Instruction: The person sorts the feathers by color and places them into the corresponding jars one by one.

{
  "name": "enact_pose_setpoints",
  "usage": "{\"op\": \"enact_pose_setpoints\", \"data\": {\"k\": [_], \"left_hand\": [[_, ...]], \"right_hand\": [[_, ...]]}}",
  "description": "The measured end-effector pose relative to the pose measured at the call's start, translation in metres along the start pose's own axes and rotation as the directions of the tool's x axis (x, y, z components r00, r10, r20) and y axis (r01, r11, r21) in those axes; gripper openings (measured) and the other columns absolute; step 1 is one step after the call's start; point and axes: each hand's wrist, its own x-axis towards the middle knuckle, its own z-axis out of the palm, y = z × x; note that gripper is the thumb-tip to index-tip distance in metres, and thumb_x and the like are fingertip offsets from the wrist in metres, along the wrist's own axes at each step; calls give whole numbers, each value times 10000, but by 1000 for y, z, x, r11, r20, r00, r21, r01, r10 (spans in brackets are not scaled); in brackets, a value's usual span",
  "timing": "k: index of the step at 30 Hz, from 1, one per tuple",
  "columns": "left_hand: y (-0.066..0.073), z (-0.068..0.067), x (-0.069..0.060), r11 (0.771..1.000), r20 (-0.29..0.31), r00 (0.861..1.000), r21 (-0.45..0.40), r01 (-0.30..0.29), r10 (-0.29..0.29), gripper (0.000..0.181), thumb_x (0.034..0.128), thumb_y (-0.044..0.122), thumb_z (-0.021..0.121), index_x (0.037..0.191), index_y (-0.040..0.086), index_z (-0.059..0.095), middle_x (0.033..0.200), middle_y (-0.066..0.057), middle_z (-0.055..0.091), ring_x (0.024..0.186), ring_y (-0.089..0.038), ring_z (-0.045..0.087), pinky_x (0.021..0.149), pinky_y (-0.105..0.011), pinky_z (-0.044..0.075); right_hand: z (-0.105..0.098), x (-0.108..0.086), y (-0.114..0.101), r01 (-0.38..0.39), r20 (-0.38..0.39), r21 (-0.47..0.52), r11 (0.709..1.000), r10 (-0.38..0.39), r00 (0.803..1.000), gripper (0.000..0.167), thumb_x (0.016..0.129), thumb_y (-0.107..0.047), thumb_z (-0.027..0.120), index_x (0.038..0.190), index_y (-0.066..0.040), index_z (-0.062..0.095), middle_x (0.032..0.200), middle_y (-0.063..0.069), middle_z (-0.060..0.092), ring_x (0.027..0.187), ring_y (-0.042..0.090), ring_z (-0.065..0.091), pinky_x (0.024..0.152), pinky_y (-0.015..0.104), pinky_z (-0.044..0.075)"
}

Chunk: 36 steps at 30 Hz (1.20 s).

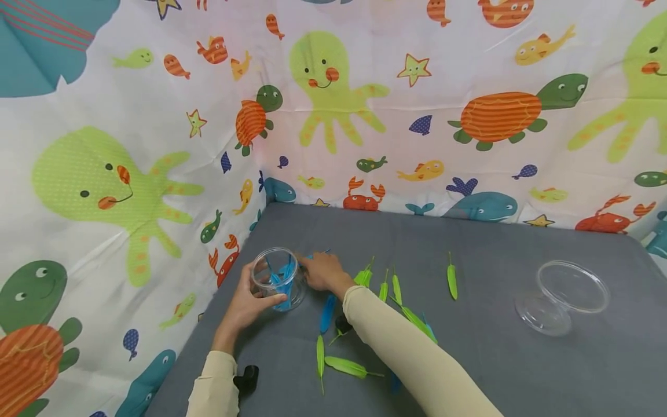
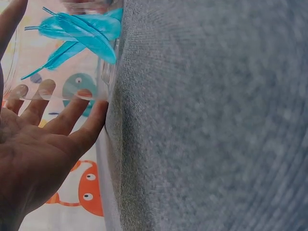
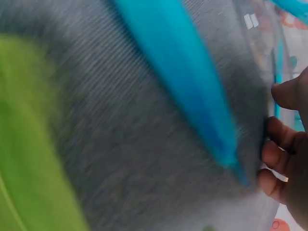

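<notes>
My left hand [image 1: 249,304] grips a clear plastic cup [image 1: 276,251] from its left side, thumb across the front. Several blue feathers [image 2: 79,33] stand inside the cup, seen through its wall. Just right of the cup, my right hand [image 1: 323,272] is low over the cloth with bent fingers. A blue feather [image 1: 319,253] shows behind the right hand, close to its fingers [image 3: 284,94]; whether they pinch it is hidden. Another blue feather [image 1: 327,313] lies on the cloth below that hand.
Green feathers [image 1: 451,282] lie scattered across the grey cloth [image 1: 500,370], some beneath the right forearm. A second clear cup [image 1: 572,284] with a round base stands at the right. A printed curtain [image 1: 333,168] borders the back and left.
</notes>
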Motion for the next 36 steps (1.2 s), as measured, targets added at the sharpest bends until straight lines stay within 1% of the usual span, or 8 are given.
{"op": "enact_pose_setpoints", "data": {"k": [5, 11, 16, 21, 27, 30, 32, 36], "left_hand": [[0, 2, -2, 1000, 1, 1000, -12, -1, 1, 994, 807, 285, 884, 1558, 266, 234, 1635, -49, 309, 1497, -378, 372, 1140, -640, 355], [5, -2, -2, 1000, 3, 1000, -3, -8, 8, 995, 817, 288, 875, 1567, 251, 223, 1640, -70, 304, 1500, -393, 362, 1145, -650, 342], [6, 0, -1, 1000, -4, 1000, 6, -1, 1, 999, 811, 297, 880, 1564, 257, 225, 1635, -63, 311, 1496, -388, 368, 1145, -654, 341], [4, 5, 3, 1000, -5, 1000, 2, 1, -1, 1009, 794, 307, 893, 1557, 269, 236, 1636, -49, 313, 1492, -381, 377, 1143, -645, 351], [4, 11, 7, 1000, 16, 1000, -3, -10, 10, 1019, 797, 308, 890, 1565, 264, 221, 1645, -54, 302, 1491, -382, 376, 1141, -641, 352], [4, 12, 9, 1000, 15, 1000, -4, -11, 12, 1017, 795, 297, 892, 1561, 269, 223, 1642, -52, 307, 1490, -373, 381, 1143, -641, 351], [5, 11, 10, 1000, 12, 1000, -2, -11, 11, 1017, 792, 296, 895, 1557, 270, 226, 1640, -50, 311, 1492, -367, 382, 1145, -642, 349], [6, 15, 14, 1000, 21, 1000, 5, -15, 15, 1029, 790, 307, 896, 1561, 254, 217, 1638, -60, 316, 1493, -366, 381, 1149, -643, 348]], "right_hand": [[2, -8, 12, 2, -75, 2, 1000, -2, 997, 328, 1056, -321, 524, 1367, -268, 615, 1295, 59, 617, 1210, 282, 577, 1045, 512, 445], [-5, -15, 29, -15, -153, 31, 999, 19, 988, 240, 1029, -390, 584, 1101, -207, 721, 1179, 36, 641, 1081, 257, 592, 972, 485, 470], [-1, -21, 43, -12, -224, 79, 997, 30, 974, 162, 979, -284, 695, 1108, -187, 712, 1141, 20, 686, 1040, 249, 627, 925, 470, 493], [4, -24, 52, -18, -293, 185, 983, 73, 953, 272, 940, -168, 741, 1200, -146, 666, 1153, 49, 728, 1046, 283, 669, 938, 495, 500], [6, -26, 54, -76, -272, 265, 961, 150, 951, 368, 947, -155, 720, 1303, -130, 627, 1160, 68, 744, 1059, 271, 702, 1033, 519, 482], [-1, -29, 53, -81, -251, 362, 929, 181, 951, 316, 958, -131, 686, 1271, -95, 674, 1165, 87, 747, 1072, 274, 701, 1048, 524, 472], [-8, -32, 51, -73, -248, 454, 888, 205, 947, 281, 969, -111, 660, 1242, -69, 706, 1170, 105, 747, 1056, 283, 700, 1024, 514, 489], [-23, -37, 50, -50, -248, 668, 742, 286, 925, 221, 979, -78, 630, 1172, -23, 722, 1068, 120, 731, 881, 243, 661, 846, 412, 541]]}}
